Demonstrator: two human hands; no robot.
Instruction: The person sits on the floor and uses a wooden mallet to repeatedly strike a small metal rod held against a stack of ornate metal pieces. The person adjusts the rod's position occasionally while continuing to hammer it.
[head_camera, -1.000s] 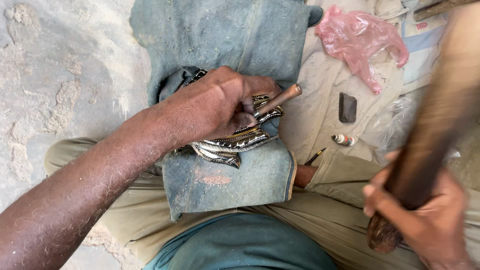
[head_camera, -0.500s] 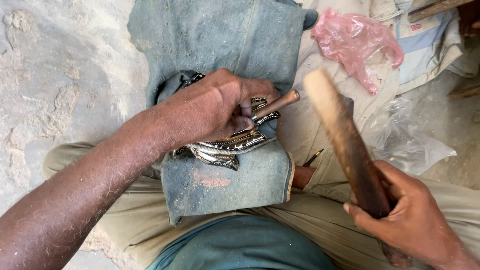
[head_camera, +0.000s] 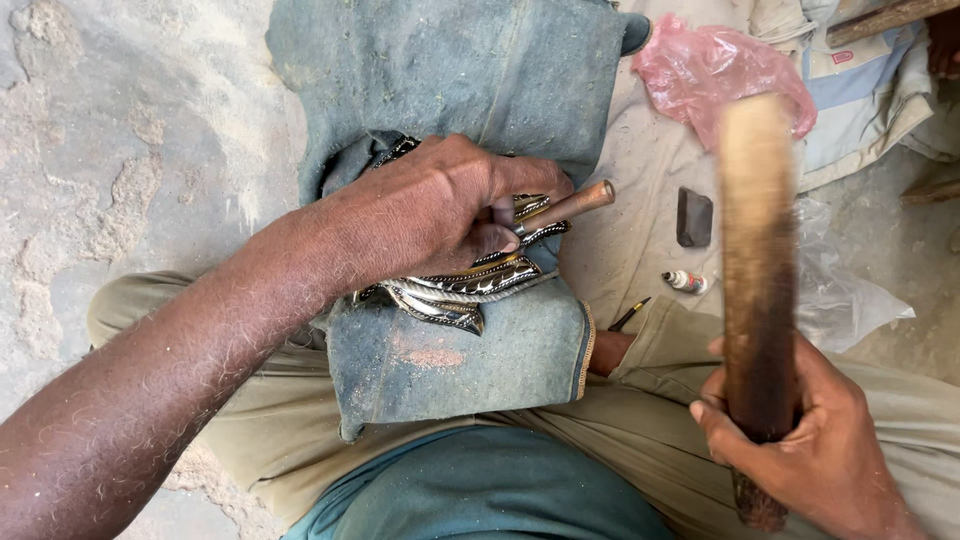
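Note:
My left hand (head_camera: 440, 215) grips a small chisel (head_camera: 568, 207) with a wooden handle, its tip pressed down on a dark carved piece with shiny metal inlay (head_camera: 470, 285). That piece rests on a folded grey-blue denim cloth (head_camera: 470, 350) laid over my lap. My right hand (head_camera: 815, 450) is closed around the lower end of a thick wooden mallet stick (head_camera: 757, 260), which stands raised and blurred to the right of the chisel, apart from it.
A pink plastic bag (head_camera: 715, 70), a small dark block (head_camera: 694, 217), a tiny white tube (head_camera: 686, 282) and a thin pencil-like tool (head_camera: 630, 314) lie on a beige cloth at right. Clear plastic (head_camera: 850, 300) lies beside them. Sandy ground lies at left.
The wooden stick in my right hand has swung: from far right, to tilted close by the chisel, and now stands more upright again. My left hand holds still on the chisel.

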